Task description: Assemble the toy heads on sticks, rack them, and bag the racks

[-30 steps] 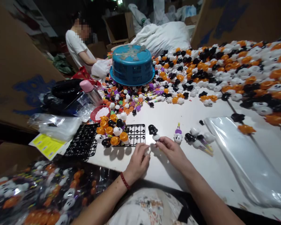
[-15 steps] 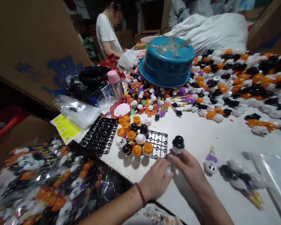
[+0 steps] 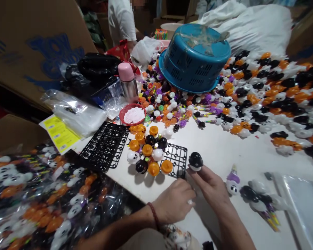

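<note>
My right hand [image 3: 211, 184] holds a small figure with a black top and white base [image 3: 195, 161] upright between thumb and fingers. My left hand [image 3: 174, 199], with a red bead bracelet, is closed round a small white piece [image 3: 190, 202], mostly hidden by the fingers. Just beyond both hands lies a black grid [image 3: 177, 158], its left part covered by a cluster of orange, black and white figures [image 3: 153, 169]. To the right, a white skull figure with a purple part [image 3: 233, 184] lies on the white table [image 3: 224, 146].
An upturned blue basket [image 3: 194, 59] stands among piled small figures. Stacked black grids [image 3: 104, 146], a red basket with white bits [image 3: 122, 116], a pink-capped bottle [image 3: 129, 83] and clear bags [image 3: 78, 116] are at the left. A person in white [image 3: 121, 22] is behind.
The view has shifted, cutting off the person's head. The black-and-white figure in my right hand has tilted and turned. My left hand has moved slightly nearer my body.
</note>
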Action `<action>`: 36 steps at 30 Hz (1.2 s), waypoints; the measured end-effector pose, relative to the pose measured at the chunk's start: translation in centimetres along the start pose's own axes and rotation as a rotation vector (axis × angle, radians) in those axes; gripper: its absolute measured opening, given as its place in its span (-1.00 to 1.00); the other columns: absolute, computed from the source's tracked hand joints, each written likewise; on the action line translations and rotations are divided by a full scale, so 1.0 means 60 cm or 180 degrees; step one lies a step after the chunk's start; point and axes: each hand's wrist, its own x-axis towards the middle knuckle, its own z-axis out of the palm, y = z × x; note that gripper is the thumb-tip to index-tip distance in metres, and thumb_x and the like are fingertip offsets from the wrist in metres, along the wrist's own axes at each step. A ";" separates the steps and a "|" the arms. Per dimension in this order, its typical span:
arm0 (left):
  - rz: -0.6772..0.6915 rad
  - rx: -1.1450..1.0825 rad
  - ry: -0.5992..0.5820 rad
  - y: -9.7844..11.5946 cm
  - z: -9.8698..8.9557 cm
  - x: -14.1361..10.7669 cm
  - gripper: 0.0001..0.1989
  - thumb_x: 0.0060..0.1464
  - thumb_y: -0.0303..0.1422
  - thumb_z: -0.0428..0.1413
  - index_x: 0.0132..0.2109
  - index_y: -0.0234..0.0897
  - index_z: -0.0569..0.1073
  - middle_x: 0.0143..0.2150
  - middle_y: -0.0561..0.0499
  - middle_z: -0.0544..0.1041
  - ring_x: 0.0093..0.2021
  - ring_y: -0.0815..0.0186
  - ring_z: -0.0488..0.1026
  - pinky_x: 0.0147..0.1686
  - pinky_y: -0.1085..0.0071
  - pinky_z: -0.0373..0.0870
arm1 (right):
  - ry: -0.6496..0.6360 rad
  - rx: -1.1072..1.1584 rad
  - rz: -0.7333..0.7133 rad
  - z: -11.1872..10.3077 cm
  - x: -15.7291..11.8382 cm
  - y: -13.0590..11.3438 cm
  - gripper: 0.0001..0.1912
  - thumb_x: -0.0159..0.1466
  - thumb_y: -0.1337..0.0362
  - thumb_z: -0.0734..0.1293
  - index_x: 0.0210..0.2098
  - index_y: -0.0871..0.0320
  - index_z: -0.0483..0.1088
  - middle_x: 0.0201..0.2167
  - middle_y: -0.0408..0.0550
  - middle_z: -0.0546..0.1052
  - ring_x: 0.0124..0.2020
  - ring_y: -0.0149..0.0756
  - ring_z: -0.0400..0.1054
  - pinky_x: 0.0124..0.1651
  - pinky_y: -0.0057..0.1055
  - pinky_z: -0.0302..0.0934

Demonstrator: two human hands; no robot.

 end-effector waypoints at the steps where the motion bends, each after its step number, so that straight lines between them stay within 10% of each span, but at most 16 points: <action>1: 0.0076 0.0025 -0.0063 0.002 -0.002 0.002 -0.84 0.20 -0.40 0.07 -0.08 -0.28 0.44 -0.09 -0.14 0.51 0.02 0.13 0.37 0.12 0.18 0.32 | 0.0014 -0.0110 -0.0014 0.000 0.001 -0.003 -0.69 0.21 0.00 0.40 -0.23 0.09 0.54 -0.34 -0.03 0.56 -0.31 -0.15 0.38 -0.30 -0.28 0.26; 11: -0.0636 -0.0879 0.0280 -0.007 -0.002 -0.005 -0.67 0.27 -0.30 0.05 0.15 -0.22 0.36 0.06 -0.18 0.49 0.07 0.10 0.42 0.08 0.16 0.36 | 0.0077 -0.0100 -0.0167 0.007 0.012 -0.025 -0.73 0.26 0.06 0.35 -0.43 0.12 0.40 -0.54 -0.16 0.36 -0.48 -0.34 0.19 -0.43 -0.41 0.08; 28: -0.0773 -0.0579 0.0255 -0.020 -0.003 0.006 -0.81 0.24 -0.21 0.04 -0.09 -0.16 0.44 -0.18 -0.01 0.56 -0.20 0.21 0.49 -0.19 0.35 0.40 | 0.0648 -0.0910 -0.0067 -0.034 -0.003 -0.006 -0.78 0.31 0.10 0.29 -0.35 0.10 0.42 -0.53 -0.20 0.39 -0.48 -0.38 0.20 -0.38 -0.42 0.04; 36: -0.1099 -0.0824 0.0366 -0.011 -0.005 -0.001 -0.76 0.26 -0.20 0.01 -0.03 -0.19 0.42 -0.26 0.02 0.53 -0.33 0.26 0.45 -0.26 0.36 0.35 | 0.0554 -0.0211 -0.0082 -0.029 -0.035 0.008 -0.81 0.25 0.15 0.32 -0.39 0.12 0.45 -0.52 -0.20 0.39 -0.46 -0.38 0.23 -0.40 -0.45 0.07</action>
